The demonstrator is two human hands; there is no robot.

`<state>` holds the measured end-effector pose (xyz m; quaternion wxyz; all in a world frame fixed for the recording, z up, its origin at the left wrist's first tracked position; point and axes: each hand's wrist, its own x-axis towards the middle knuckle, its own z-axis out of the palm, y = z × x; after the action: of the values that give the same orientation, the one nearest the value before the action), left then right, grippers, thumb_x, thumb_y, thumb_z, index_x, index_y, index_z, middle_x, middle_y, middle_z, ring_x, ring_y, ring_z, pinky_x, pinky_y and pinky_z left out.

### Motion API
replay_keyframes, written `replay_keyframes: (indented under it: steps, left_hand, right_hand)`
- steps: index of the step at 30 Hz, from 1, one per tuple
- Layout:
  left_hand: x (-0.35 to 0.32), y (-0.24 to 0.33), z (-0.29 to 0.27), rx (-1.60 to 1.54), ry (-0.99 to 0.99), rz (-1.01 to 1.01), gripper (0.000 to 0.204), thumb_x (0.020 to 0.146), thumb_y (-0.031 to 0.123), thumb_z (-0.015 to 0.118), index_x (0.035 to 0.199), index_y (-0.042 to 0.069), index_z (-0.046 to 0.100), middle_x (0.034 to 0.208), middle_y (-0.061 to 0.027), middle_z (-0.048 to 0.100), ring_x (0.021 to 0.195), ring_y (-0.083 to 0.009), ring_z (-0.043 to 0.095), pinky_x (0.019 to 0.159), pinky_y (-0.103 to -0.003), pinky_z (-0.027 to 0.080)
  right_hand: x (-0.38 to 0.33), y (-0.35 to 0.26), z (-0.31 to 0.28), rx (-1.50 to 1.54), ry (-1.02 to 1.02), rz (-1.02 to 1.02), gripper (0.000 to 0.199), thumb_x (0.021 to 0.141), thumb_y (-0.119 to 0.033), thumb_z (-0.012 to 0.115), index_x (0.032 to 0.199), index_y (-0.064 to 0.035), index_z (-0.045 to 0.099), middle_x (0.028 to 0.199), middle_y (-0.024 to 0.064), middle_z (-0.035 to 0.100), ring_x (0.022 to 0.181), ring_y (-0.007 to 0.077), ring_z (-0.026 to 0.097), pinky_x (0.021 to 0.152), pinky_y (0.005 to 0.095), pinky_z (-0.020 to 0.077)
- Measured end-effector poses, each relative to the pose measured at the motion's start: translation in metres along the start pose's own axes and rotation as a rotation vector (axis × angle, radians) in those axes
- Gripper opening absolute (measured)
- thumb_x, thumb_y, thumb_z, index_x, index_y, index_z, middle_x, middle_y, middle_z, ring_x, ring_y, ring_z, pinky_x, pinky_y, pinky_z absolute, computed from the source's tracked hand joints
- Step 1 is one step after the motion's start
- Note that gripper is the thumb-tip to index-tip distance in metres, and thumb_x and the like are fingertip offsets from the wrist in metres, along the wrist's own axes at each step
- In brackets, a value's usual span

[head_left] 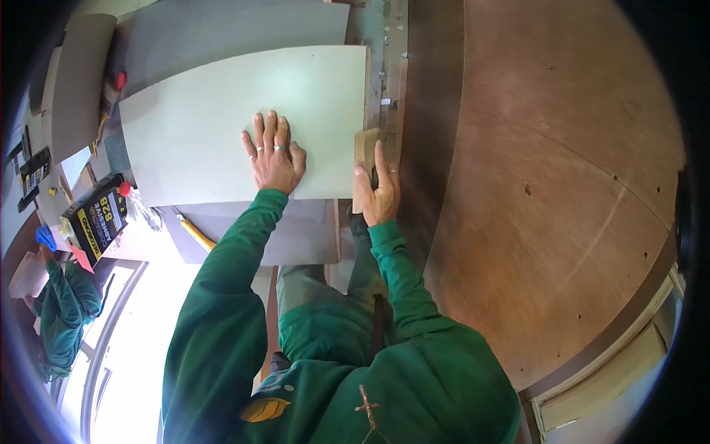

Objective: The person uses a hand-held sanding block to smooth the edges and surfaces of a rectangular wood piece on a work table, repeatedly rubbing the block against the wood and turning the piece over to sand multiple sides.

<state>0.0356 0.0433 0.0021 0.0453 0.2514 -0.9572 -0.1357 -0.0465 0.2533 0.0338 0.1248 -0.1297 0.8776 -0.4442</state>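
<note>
A pale, smooth rectangular board [200, 140] lies flat in front of me. My left hand [276, 161] rests palm down on it, fingers spread, with rings on some of them. At the board's right edge my right hand [383, 196] grips a wooden block [363, 152]. The block is light brown and set lengthwise along that edge, with my index finger and thumb stretched over it. Whether an abrasive sheet covers its underside cannot be seen.
Grey sheets [222, 33] lie beyond and under the board. A yellow-handled tool [196, 234] sits near my left forearm. Farther left are a black-and-yellow box [92, 222] and a person in green [65, 314]. A large brown wooden panel [547, 170] fills the right.
</note>
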Motion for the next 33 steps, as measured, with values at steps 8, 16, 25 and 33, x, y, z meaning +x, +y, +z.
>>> replay_keyframes:
  steps: [8, 16, 25, 33]
  left_hand:
    - [0.001, 0.012, 0.004, -0.048, 0.009, 0.016, 0.062, 0.091, 0.022, 0.055, 0.151, 0.011, 0.043, 0.163, -0.0122, 0.037, 0.158, -0.0350, 0.019, 0.126, -0.062, 0.004]
    - [-0.003, 0.004, -0.003, -0.028, 0.010, 0.013, 0.063, 0.091, 0.022, 0.053, 0.152, 0.010, 0.043, 0.162, -0.0146, 0.038, 0.157, -0.0372, 0.021, 0.126, -0.062, 0.005]
    - [-0.002, 0.011, 0.000, -0.039, 0.013, 0.027, 0.064, 0.092, 0.025, 0.053, 0.152, 0.011, 0.040, 0.163, -0.0138, 0.037, 0.158, -0.0364, 0.018, 0.126, -0.063, 0.005]
    - [-0.003, 0.010, -0.002, -0.014, 0.047, 0.010, 0.061, 0.093, 0.023, 0.052, 0.152, 0.009, 0.043, 0.162, -0.0135, 0.038, 0.157, -0.0363, 0.021, 0.126, -0.061, 0.006]
  right_hand:
    - [0.201, -0.009, 0.013, -0.052, 0.051, -0.057, 0.064, 0.095, -0.045, 0.064, 0.153, -0.0225, 0.051, 0.110, 0.0263, 0.066, 0.104, 0.0453, 0.061, 0.093, 0.0524, 0.0485]
    - [0.029, -0.002, 0.006, -0.043, 0.080, -0.050, 0.069, 0.093, -0.035, 0.070, 0.156, -0.0207, 0.047, 0.106, 0.0276, 0.064, 0.103, 0.0444, 0.063, 0.087, 0.0524, 0.0509]
    - [0.236, -0.024, -0.004, -0.116, 0.023, 0.037, 0.070, 0.094, -0.050, 0.062, 0.155, -0.0209, 0.047, 0.126, 0.0291, 0.065, 0.118, 0.0455, 0.061, 0.103, 0.0498, 0.0470]
    - [0.073, 0.075, -0.050, 0.140, 0.078, 0.156, 0.068, 0.098, -0.042, 0.066, 0.157, -0.0161, 0.046, 0.140, 0.0244, 0.061, 0.130, 0.0339, 0.059, 0.109, 0.0411, 0.0452]
